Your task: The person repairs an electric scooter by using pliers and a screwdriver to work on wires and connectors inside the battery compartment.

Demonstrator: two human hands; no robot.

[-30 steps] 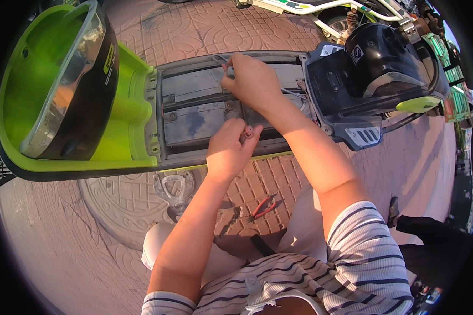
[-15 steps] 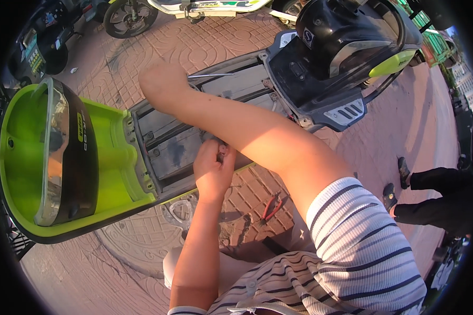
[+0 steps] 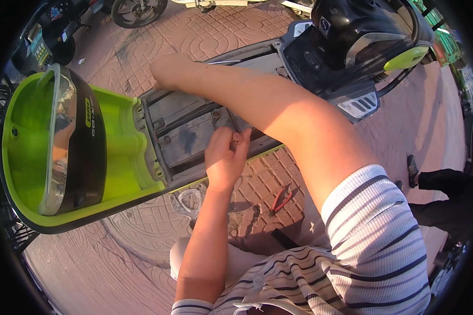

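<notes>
the left grip (image 3: pixel 225 158) is curled closed; whatever it pinches, i can't make out. just beyond it, batteries (image 3: pixel 188 137) sit uncovered in the scooter (image 3: pixel 122 144). farther off, the right grip (image 3: pixel 168 72) hides its fingers, so i can't tell. uncovering looks done, work among them unfinished.
</notes>
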